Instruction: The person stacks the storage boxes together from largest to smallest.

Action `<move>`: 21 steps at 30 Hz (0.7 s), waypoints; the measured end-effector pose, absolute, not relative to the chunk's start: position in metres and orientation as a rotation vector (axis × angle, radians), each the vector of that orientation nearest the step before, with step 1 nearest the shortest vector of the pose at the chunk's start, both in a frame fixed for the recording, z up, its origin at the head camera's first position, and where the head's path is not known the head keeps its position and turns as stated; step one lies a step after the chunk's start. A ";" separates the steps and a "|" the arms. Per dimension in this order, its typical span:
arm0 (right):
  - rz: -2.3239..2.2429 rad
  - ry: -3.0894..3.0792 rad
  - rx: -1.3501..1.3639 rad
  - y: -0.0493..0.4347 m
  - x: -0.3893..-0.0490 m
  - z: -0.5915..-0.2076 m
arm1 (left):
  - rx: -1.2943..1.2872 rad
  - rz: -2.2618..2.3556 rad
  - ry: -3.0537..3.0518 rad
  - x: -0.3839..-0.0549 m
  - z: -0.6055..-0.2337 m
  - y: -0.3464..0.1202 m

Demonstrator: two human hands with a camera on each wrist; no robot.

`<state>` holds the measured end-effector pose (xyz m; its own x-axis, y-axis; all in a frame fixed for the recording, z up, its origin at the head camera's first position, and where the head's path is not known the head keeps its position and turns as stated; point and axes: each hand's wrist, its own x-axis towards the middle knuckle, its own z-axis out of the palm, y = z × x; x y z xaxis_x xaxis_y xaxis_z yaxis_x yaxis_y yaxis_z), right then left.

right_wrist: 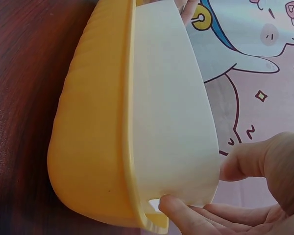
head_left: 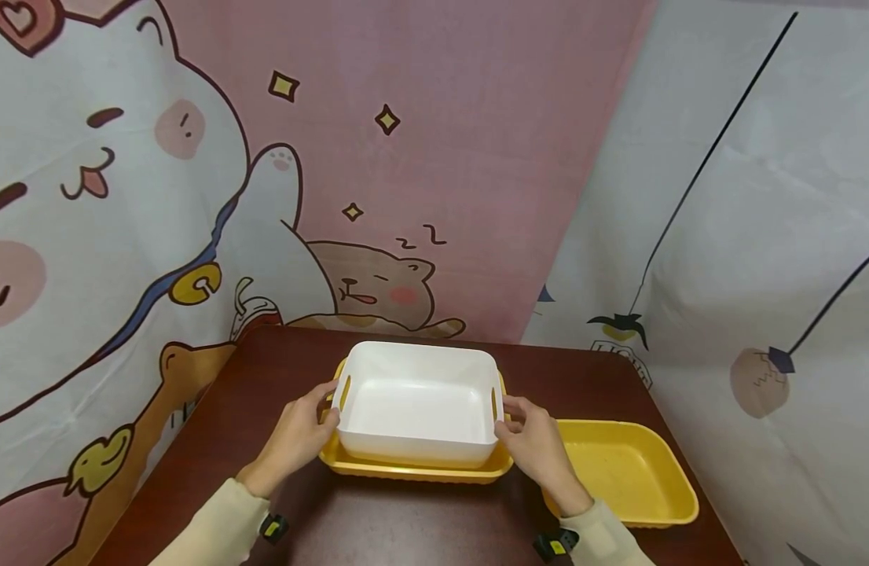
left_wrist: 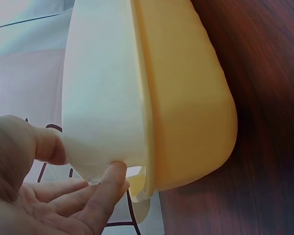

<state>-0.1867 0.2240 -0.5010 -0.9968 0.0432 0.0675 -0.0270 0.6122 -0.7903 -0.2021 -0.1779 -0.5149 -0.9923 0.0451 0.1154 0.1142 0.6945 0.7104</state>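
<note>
A white rectangular plastic basket point(head_left: 418, 401) with slotted handles at its ends sits partly inside a yellow tray point(head_left: 413, 472) on the table. My left hand point(head_left: 296, 432) grips the basket's left end, thumb at the near side and fingers by the handle slot. At the right end, my right hand point(head_left: 537, 444) holds it the same way. Both wrist views show the white wall point(left_wrist: 103, 88) rising above the yellow rim, with fingertips point(right_wrist: 174, 208) close to that rim. Inside, the basket holds nothing visible. Its base is hidden by the yellow tray.
A second yellow tray point(head_left: 618, 475) lies to the right on the dark reddish-brown table point(head_left: 399, 519), partly behind my right wrist. Cartoon-printed cloth point(head_left: 477, 157) hangs behind the table and along both sides.
</note>
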 end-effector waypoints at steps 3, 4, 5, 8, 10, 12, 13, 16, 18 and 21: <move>1.353 -2.744 -0.008 0.225 -0.186 -0.500 | -0.147 -1.163 -2.795 -0.202 -0.514 -0.176; 1.350 -2.743 -0.007 0.225 -0.186 -0.500 | -0.154 -1.155 -2.792 -0.202 -0.514 -0.175; 1.348 -2.743 -0.006 0.225 -0.186 -0.500 | -0.160 -1.147 -2.789 -0.201 -0.514 -0.174; 1.333 -2.741 -0.011 0.225 -0.186 -0.499 | -0.186 -1.116 -2.777 -0.200 -0.511 -0.172; 1.318 -2.739 -0.011 0.226 -0.186 -0.499 | -0.206 -1.094 -2.760 -0.199 -0.509 -0.170; 1.305 -2.734 -0.001 0.227 -0.186 -0.499 | -0.235 -1.075 -2.734 -0.198 -0.507 -0.168; 1.299 -2.733 -0.002 0.227 -0.186 -0.499 | -0.252 -1.067 -2.721 -0.198 -0.506 -0.167; 1.290 -2.734 -0.005 0.229 -0.185 -0.498 | -0.293 -1.042 -2.680 -0.197 -0.504 -0.162; 1.299 -2.731 -0.006 0.231 -0.184 -0.498 | -0.309 -1.026 -2.663 -0.197 -0.502 -0.158; 1.302 -2.733 -0.003 0.233 -0.182 -0.497 | -0.313 -1.009 -2.657 -0.195 -0.500 -0.152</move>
